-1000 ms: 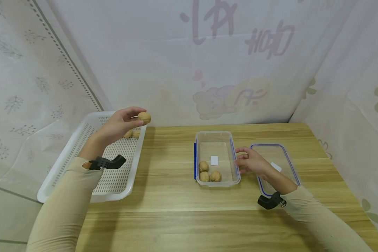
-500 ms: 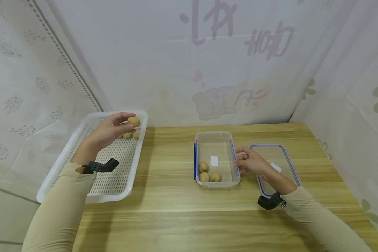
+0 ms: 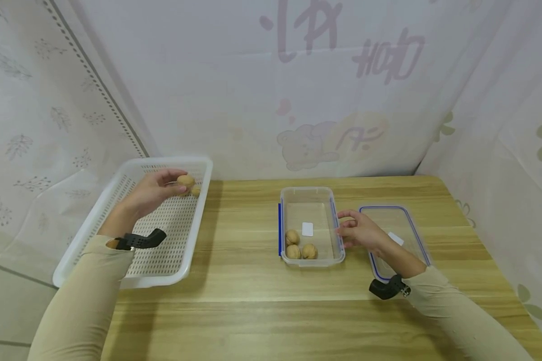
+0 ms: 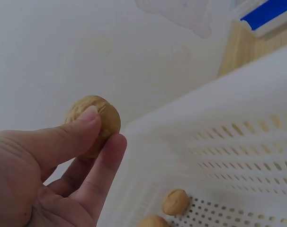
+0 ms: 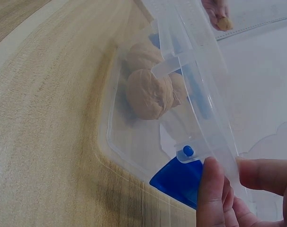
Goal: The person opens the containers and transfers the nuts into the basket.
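Note:
A walnut (image 4: 103,123) is pinched between the thumb and fingers of my left hand (image 3: 151,193). That hand is over the far part of the white perforated basket (image 3: 187,263), where other walnuts (image 4: 175,202) lie on the bottom. My right hand (image 3: 363,233) holds the right wall of a clear plastic container (image 3: 313,262) by its rim, beside a blue clip (image 5: 179,179). Three walnuts (image 3: 309,251) sit in the container's near-left part, with a white label (image 3: 307,229) by them. From the head view the held walnut partly covers those in the basket.
The container's clear lid (image 3: 388,220) with a blue seal lies on the wooden table (image 3: 235,301) to the right, partly under my right forearm. A printed curtain (image 3: 235,100) stands behind the table's far edge. Black camera mounts (image 3: 142,240) sit on both wrists.
My left hand has moved left and down with the walnut, from the basket's far-right corner to over its inside. The right hand and the container have stayed in place.

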Demonstrator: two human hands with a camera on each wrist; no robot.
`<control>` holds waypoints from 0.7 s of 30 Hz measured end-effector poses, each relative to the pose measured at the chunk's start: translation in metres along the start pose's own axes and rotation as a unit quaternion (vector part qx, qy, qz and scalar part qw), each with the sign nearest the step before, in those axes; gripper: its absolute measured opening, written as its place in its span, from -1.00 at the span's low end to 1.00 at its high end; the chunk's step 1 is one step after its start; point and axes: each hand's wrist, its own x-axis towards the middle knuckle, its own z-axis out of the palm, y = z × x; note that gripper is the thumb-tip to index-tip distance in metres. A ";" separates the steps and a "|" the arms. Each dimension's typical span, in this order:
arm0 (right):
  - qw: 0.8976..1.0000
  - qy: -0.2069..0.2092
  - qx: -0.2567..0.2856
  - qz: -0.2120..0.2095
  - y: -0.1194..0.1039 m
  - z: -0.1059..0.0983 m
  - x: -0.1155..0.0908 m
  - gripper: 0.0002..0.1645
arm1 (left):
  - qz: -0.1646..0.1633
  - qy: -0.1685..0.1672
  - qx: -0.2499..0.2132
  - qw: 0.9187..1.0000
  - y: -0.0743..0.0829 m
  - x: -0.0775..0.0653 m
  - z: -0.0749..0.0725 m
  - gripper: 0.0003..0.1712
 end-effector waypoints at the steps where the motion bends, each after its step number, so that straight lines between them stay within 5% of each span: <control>1: 1.000 -0.001 0.001 0.000 0.000 0.000 0.000 -0.33 | -0.006 0.000 0.003 1.000 -0.003 0.001 -0.001 -0.41; 8: 1.000 -0.002 0.005 0.000 -0.001 0.000 -0.001 -0.33 | -0.045 -0.002 0.042 0.998 -0.021 0.008 -0.002 -0.36; 21: 1.000 0.003 0.007 0.001 -0.001 0.001 -0.002 -0.35 | -0.007 -0.001 0.123 0.992 -0.044 0.020 0.013 -0.57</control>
